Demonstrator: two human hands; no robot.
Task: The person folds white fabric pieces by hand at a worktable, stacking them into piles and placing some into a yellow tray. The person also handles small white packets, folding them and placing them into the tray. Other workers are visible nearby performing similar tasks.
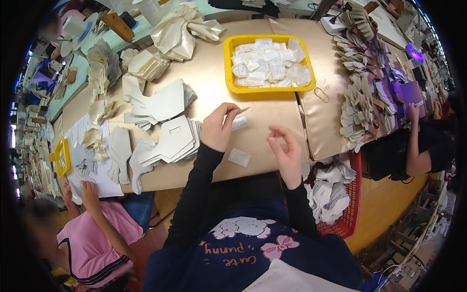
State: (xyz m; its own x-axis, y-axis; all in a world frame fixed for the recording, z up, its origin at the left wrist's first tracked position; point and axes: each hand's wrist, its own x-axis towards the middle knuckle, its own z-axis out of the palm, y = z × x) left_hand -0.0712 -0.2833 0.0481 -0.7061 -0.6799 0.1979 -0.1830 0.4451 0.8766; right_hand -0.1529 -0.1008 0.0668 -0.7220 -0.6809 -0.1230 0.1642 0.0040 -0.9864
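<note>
My left hand [220, 125] is closed in a pinch above the table. A small thin pale piece [244, 110] sticks out from its fingertips, seen nearly edge-on. Just under those fingertips lies a small white rectangular piece [240, 123] with a pale label-like face. A second such rectangle [239, 157] lies flat on the table nearer to me, between my hands. My right hand [287, 155] hovers to the right of both, fingers bent and apart, nothing visible in them. Beyond the hands stands a yellow basket [269, 92] heaped with similar small whitish rectangles.
Stacks of cut white panels [168, 141] lie left of my hands. Folded cream material [177, 34] sits behind them. Shoe-upper-like pieces [360, 92] pile up at the right. A red crate [354, 194] holds white pieces beside my right arm. Co-workers sit at left [104, 224] and right [428, 151].
</note>
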